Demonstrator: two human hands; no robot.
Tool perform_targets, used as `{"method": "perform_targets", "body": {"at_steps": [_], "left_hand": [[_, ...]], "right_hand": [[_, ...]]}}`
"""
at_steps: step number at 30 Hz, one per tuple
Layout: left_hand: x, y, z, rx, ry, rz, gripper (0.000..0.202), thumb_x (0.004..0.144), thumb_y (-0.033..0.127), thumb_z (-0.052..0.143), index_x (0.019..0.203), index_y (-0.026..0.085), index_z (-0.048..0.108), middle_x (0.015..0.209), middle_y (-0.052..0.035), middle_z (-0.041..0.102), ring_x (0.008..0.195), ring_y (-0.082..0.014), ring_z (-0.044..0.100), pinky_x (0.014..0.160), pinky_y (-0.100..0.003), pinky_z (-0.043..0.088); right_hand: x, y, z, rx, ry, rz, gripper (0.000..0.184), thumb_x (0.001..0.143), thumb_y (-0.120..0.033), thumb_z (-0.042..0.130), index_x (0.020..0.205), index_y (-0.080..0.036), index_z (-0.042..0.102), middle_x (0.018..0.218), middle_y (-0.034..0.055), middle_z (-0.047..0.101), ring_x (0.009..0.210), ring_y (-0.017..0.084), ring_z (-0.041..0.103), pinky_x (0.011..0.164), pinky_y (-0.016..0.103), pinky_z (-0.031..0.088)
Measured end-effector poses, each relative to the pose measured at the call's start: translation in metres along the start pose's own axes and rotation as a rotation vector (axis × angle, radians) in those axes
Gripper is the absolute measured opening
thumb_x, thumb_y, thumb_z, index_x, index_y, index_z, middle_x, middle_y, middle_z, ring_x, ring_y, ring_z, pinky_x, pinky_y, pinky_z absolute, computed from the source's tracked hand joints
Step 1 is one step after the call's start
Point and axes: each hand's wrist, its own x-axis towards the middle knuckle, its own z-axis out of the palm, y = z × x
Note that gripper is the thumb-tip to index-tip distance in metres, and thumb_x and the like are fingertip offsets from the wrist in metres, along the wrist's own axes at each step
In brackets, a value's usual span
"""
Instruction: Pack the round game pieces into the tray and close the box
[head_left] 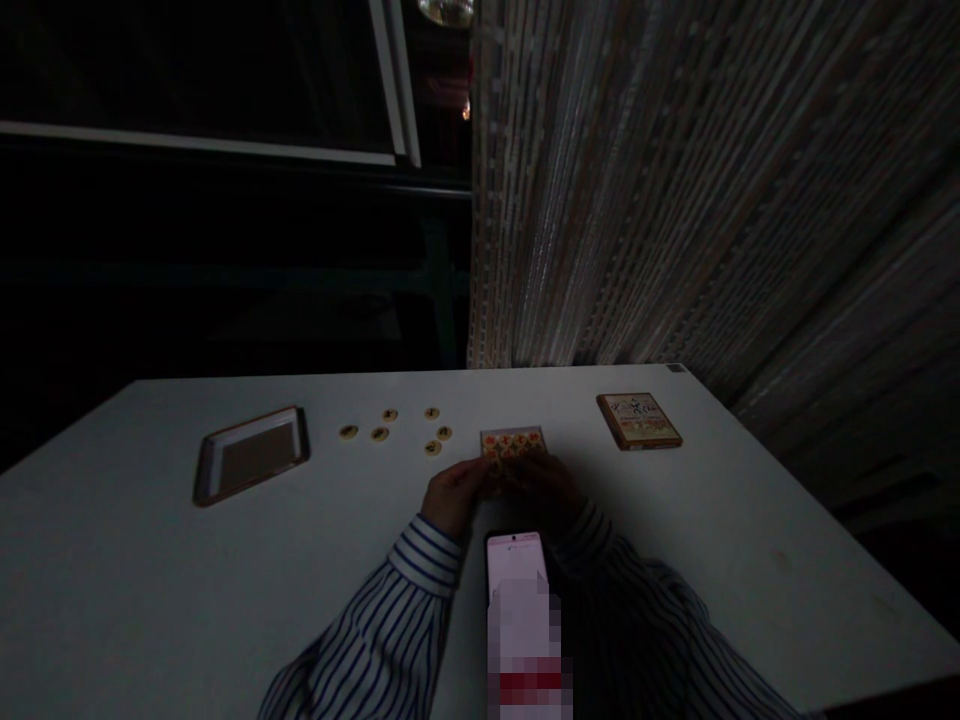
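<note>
Dim room, white worktop: two hands at a small case of red-marked discs

A string curtain (570,190) hangs behind the right part of the white worktop (360,570), and a pale frame (401,90) edges a dark panel on the left. Near the middle of the worktop lies a shallow case (511,433) with red-marked discs (517,441) set close together in rows. The left hand (452,496) is at its near left side, fingers bunched together; whether they pinch the case or a disc, I cannot tell. The right hand (551,492) is at the near right side, in deep shadow, and the state of its fingers cannot be made out.

Six pale discs with dark marks (433,448) lie loose to the left of the case, spaced apart in two loose groups. Farther left is an open tray (259,460) with a brownish rim. A flat box (641,420) with lettering on its top lies well to the right. A phone (515,562) with a lit screen, partly pixelated, is between the striped sleeves (375,610).
</note>
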Motion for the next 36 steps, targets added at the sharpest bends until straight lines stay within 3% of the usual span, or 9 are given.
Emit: {"method": "perform_targets", "body": {"at_steps": [4,14,21,27,31,36], "left_hand": [[0.002,-0.004,-0.001,0.104,0.007,0.052,0.036,0.055,0.040,0.069,0.079,0.014,0.069,0.079,-0.0060,0.070,0.076,-0.0201,0.063,0.075,-0.032,0.049],[-0.001,0.003,0.001,0.228,0.073,0.096,0.028,0.055,0.036,0.068,0.074,0.015,0.069,0.076,-0.0066,0.070,0.076,-0.0215,0.063,0.073,-0.032,0.049],[-0.005,0.012,0.000,0.319,0.043,0.155,0.020,0.061,0.033,0.063,0.072,0.018,0.070,0.076,-0.0052,0.070,0.077,-0.0212,0.063,0.074,-0.030,0.049],[-0.001,0.010,-0.012,0.355,0.253,0.224,0.018,0.063,0.033,0.061,0.070,0.019,0.068,0.070,-0.0031,0.069,0.069,-0.0185,0.062,0.067,-0.027,0.049],[0.001,0.008,-0.016,0.382,0.301,0.223,0.015,0.062,0.030,0.060,0.067,0.018,0.067,0.064,-0.0021,0.067,0.065,-0.0177,0.061,0.064,-0.027,0.048],[0.005,-0.001,-0.021,0.488,0.273,0.285,0.019,0.065,0.033,0.058,0.072,0.018,0.067,0.068,-0.0031,0.068,0.068,-0.0188,0.061,0.067,-0.029,0.047]], "right_hand": [[0.002,-0.001,-0.007,0.007,0.009,0.029,0.023,0.083,-0.032,0.047,0.091,-0.017,0.062,0.082,0.0089,0.061,0.075,0.017,0.056,0.067,0.030,0.047],[0.009,-0.007,-0.012,0.008,0.077,-0.006,0.025,0.082,-0.032,0.048,0.094,-0.016,0.062,0.088,0.0103,0.063,0.080,0.017,0.057,0.072,0.030,0.046],[0.020,0.003,-0.022,0.042,-0.101,-0.055,0.022,0.078,-0.031,0.053,0.092,-0.017,0.062,0.089,0.0085,0.064,0.081,0.016,0.058,0.074,0.029,0.045],[0.033,0.024,-0.041,-0.088,-0.272,0.054,0.035,0.071,-0.030,0.058,0.103,-0.016,0.058,0.099,0.0099,0.063,0.090,0.019,0.057,0.078,0.032,0.044],[0.036,0.034,-0.049,-0.129,-0.222,0.101,0.033,0.072,-0.026,0.056,0.103,-0.015,0.057,0.100,0.0098,0.063,0.092,0.018,0.057,0.078,0.032,0.043],[0.036,0.041,-0.050,-0.130,-0.229,0.085,0.035,0.071,-0.022,0.055,0.104,-0.013,0.057,0.097,0.0091,0.063,0.085,0.016,0.058,0.077,0.030,0.042]]}}
